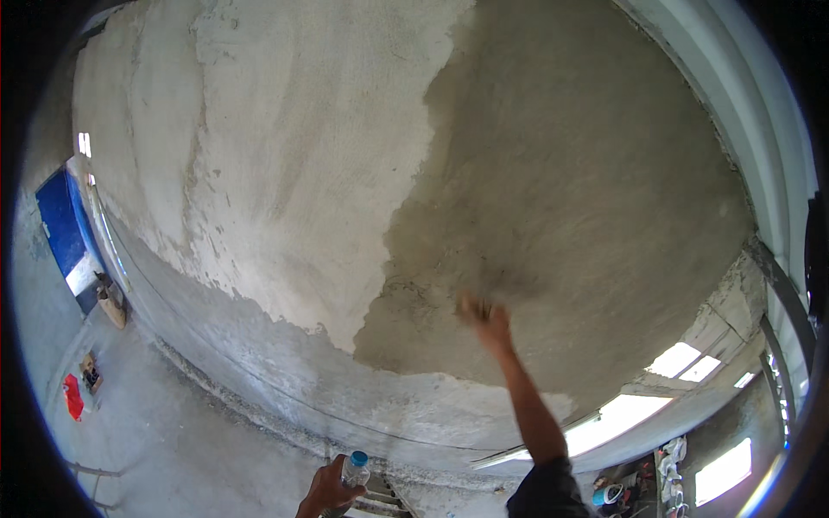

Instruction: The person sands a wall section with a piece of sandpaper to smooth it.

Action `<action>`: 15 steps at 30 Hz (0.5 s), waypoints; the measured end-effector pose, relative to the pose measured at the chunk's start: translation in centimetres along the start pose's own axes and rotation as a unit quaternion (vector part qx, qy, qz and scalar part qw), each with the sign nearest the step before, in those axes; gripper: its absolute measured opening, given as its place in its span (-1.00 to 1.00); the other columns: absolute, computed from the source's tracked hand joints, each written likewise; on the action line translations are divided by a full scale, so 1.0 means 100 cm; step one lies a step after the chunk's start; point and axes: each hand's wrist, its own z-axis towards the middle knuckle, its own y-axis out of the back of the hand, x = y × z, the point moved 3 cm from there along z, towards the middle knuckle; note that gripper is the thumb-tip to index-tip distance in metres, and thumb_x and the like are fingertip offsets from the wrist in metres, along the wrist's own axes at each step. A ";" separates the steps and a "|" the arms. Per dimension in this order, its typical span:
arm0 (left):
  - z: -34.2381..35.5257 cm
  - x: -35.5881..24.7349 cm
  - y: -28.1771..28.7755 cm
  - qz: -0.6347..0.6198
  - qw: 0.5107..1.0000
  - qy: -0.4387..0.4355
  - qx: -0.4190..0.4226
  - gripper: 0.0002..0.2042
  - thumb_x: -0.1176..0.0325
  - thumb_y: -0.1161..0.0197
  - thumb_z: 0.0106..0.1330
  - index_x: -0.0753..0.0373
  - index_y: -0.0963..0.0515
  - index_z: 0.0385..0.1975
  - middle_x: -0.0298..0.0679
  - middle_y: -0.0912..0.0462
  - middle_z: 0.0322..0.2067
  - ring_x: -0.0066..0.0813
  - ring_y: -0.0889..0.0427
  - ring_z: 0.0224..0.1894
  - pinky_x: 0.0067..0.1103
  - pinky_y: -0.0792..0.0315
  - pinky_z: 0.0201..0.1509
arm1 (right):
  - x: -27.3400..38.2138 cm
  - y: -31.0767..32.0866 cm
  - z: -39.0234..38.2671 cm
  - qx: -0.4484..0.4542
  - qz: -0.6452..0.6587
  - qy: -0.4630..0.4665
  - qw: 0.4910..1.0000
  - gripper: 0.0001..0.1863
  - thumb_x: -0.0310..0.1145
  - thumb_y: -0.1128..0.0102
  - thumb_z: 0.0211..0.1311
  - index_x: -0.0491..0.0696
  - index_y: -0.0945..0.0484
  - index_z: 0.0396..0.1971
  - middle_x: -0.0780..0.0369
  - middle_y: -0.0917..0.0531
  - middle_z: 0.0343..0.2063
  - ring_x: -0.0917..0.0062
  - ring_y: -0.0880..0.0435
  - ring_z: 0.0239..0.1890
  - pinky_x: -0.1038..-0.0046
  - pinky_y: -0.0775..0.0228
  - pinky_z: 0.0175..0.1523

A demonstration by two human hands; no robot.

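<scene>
My left hand (325, 485) is closed around a clear plastic bottle (355, 470) with a blue cap, low in the head view. My right arm reaches up to the large wall (285, 155), where my right hand (489, 325) is at the darker, damp-looking plaster (570, 181). Motion smears its fingers, and a dark blur lies on the plaster just above them. Whether that blur is a tool or a shadow, and whether the hand holds anything, I cannot tell. Left of a ragged edge, the wall is paler and looks drier.
Far below lies a grey concrete floor (199, 449). A blue door (62, 220) stands at the left, with a brown sack (111, 304) and a red bag (72, 397) nearby. Slatted metal (380, 501) shows beneath my left hand. At lower right are a bucket (608, 495) and bright window openings (724, 472).
</scene>
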 end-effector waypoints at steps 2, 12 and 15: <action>-0.001 0.005 0.002 -0.009 1.000 0.026 -0.005 -0.34 0.12 -0.48 -0.22 0.28 -0.40 -0.09 0.01 -0.65 -0.28 0.02 -0.64 -0.20 -0.27 -0.49 -0.11 | 0.118 0.056 0.031 -0.224 -0.201 0.319 0.899 -0.71 -0.34 -0.07 0.32 -0.09 -0.56 -0.01 0.12 -0.65 -0.11 0.46 -0.66 -0.13 0.46 -0.49 -0.02; -0.001 0.046 -0.005 0.080 0.993 -0.008 -0.082 -0.13 0.16 -0.46 -0.12 0.30 -0.19 0.24 0.21 -0.54 -0.12 0.18 -0.53 -0.07 -0.13 -0.44 -0.05 | 0.319 0.202 0.169 -0.545 -0.299 0.466 0.630 -0.45 -0.58 -0.13 0.10 0.01 -0.40 0.16 0.15 -0.44 0.17 0.28 -0.43 0.20 0.27 -0.37 0.21; -0.007 0.039 -0.001 0.030 0.996 0.006 -0.082 -0.14 0.17 -0.46 -0.12 0.35 -0.20 0.22 0.20 -0.57 -0.18 0.18 -0.55 -0.12 -0.15 -0.46 -0.10 | 0.283 0.121 0.172 -0.420 -0.322 0.549 0.647 -0.42 -0.59 -0.12 0.11 -0.05 -0.34 0.20 0.14 -0.38 0.21 0.26 -0.36 0.25 0.27 -0.24 0.32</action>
